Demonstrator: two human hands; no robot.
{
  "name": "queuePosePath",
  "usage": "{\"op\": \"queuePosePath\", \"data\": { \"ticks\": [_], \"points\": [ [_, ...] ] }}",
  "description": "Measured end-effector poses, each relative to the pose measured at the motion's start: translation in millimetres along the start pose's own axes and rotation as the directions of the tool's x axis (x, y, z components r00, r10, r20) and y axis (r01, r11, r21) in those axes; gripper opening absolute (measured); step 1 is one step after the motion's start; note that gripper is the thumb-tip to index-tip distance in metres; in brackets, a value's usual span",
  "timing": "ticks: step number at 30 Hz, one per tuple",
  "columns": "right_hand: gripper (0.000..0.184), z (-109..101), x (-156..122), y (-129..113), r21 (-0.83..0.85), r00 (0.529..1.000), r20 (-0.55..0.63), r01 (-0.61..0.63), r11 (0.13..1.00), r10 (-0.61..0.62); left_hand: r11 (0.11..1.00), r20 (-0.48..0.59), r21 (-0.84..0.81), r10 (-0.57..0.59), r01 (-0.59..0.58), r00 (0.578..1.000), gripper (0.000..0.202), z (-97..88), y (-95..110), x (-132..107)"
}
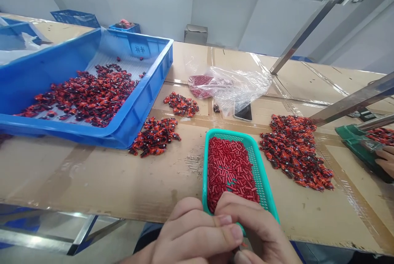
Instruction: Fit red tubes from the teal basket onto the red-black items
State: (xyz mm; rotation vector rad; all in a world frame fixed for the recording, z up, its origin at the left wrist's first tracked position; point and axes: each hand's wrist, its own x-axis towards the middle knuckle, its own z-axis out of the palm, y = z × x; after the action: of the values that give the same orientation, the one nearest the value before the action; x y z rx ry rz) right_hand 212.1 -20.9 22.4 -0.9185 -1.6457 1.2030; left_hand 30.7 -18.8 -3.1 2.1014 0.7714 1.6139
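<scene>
My left hand (193, 235) and my right hand (261, 231) meet at the bottom centre, fingers curled and fingertips pinched together. Between them a dark bit (235, 250) and a speck of orange show; the rest of this small part is hidden by my fingers. Just beyond my hands, partly covered by them, is a green plastic basket (266, 174) filled with short dark red tubes (229, 165). To its right lies a large heap of small black-and-orange parts (292, 149). Two smaller heaps of similar parts, a near one (155, 136) and a far one (182, 104), lie left of the basket.
A big blue crate (123, 130) holding many similar parts (92, 96) stands at left. Behind the basket are a clear plastic bag (243, 83) of red pieces and a phone (243, 111). Metal posts (308, 22) rise at right, near another person's hand (386, 159) and a green tool (357, 145).
</scene>
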Motion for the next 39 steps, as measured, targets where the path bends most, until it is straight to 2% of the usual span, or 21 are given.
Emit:
{"op": "queuePosePath", "data": {
  "ticks": [1, 2, 4, 6, 7, 8, 10, 13, 15, 18, 20, 22, 25, 29, 33, 36, 39],
  "points": [
    [0.042, -6, 0, 0, -0.069, 1.0, -0.016, 0.009, 0.998, -0.01, 0.999, 0.031, 0.006, 0.032, -0.033, 0.999, 0.012, 0.0, -2, 6],
    [0.041, -15, 1, 1, -0.166, 0.999, -0.043, 0.0, 0.986, -0.007, 0.998, 0.106, 0.032, 0.055, -0.058, 0.993, 0.007, -1.6, -5, 13],
    [0.038, -41, 1, 9, -0.439, 0.987, -0.162, -0.061, 0.896, -0.013, 0.977, 0.223, 0.174, 0.082, -0.123, 0.971, 0.006, -9.2, -20, 27],
    [0.039, -76, -1, 25, -0.72, 0.947, -0.314, -0.189, 0.667, -0.07, 0.901, 0.292, 0.412, 0.008, -0.133, 0.956, 0.001, -19.9, -45, 40],
    [0.045, -95, -1, 35, -0.83, 0.926, -0.359, -0.258, 0.495, -0.119, 0.862, 0.316, 0.491, -0.046, -0.122, 0.948, 0.006, -25.3, -61, 45],
    [0.051, -114, -2, 46, -0.863, 0.902, -0.399, -0.31, 0.399, -0.163, 0.837, 0.327, 0.534, -0.079, -0.115, 0.942, 0.012, -30.4, -79, 49],
    [0.064, -147, -3, 65, -0.885, 0.874, -0.435, -0.37, 0.281, -0.218, 0.792, 0.36, 0.599, -0.134, -0.119, 0.923, 0.024, -38.4, -113, 56],
    [0.074, -172, -4, 80, -0.898, 0.863, -0.432, -0.385, 0.214, -0.262, 0.762, 0.406, 0.633, -0.179, -0.134, 0.896, 0.031, -44.2, -151, 64],
    [0.072, -169, -5, 78, -0.913, 0.865, -0.405, -0.365, 0.185, -0.295, 0.77, 0.429, 0.622, -0.184, -0.142, 0.884, 0.029, -44.7, -162, 70],
    [0.052, -138, -8, 63, -0.948, 0.901, -0.306, -0.257, 0.188, -0.309, 0.815, 0.448, 0.562, -0.156, -0.141, 0.88, 0.025, -43.6, -159, 77],
    [0.035, -108, -8, 51, -0.968, 0.951, -0.18, -0.125, 0.219, -0.253, 0.86, 0.445, 0.494, -0.128, -0.124, 0.886, 0.018, -43.3, -146, 78],
    [0.021, -80, -6, 43, -0.967, 0.99, -0.033, 0.003, 0.253, -0.14, 0.902, 0.431, 0.42, -0.104, -0.097, 0.896, 0.011, -43.3, -129, 76],
    [0.014, -56, -3, 44, -0.962, 0.997, 0.076, 0.082, 0.262, -0.033, 0.944, 0.418, 0.324, -0.086, -0.06, 0.904, 0.009, -43.2, -101, 67],
    [0.02, -55, 0, 54, -0.963, 0.995, 0.09, 0.1, 0.25, -0.052, 0.983, 0.397, 0.167, -0.138, 0.076, 0.907, 0.021, -42.7, -73, 48],
    [0.027, -62, 1, 57, -0.948, 0.991, 0.105, 0.126, 0.292, -0.088, 0.975, 0.322, 0.067, -0.223, 0.213, 0.92, 0.024, -42.7, -54, 36],
    [0.029, -63, 1, 54, -0.93, 0.988, 0.094, 0.131, 0.343, -0.123, 0.965, 0.288, 0.029, -0.257, 0.259, 0.923, 0.026, -41.7, -44, 31],
    [0.025, -60, 2, 46, -0.908, 0.984, 0.08, 0.136, 0.396, -0.156, 0.968, 0.276, 0.012, -0.244, 0.251, 0.93, 0.027, -40.6, -37, 30]
  ]
}}
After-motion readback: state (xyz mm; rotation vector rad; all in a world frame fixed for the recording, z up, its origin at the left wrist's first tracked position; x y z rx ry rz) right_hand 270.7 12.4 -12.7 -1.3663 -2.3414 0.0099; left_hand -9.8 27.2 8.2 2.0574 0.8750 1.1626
